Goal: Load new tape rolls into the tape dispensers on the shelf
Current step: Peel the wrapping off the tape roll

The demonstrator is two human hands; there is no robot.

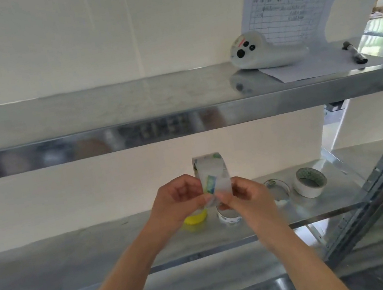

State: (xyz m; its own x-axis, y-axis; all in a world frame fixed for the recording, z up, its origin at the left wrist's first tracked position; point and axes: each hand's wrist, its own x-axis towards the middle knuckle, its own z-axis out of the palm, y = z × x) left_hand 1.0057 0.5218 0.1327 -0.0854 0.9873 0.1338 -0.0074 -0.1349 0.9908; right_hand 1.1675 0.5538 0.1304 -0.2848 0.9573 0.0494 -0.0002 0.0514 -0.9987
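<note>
Over the lower shelf (pixel 76 254), both hands' fingers (pixel 193 190) pinch an upright tape roll (pixel 212 172).

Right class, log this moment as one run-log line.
stage: peeling tape end | left hand: holds clear tape roll | right hand: pinches its label tab | lower shelf: spare rolls, yellow item
</note>
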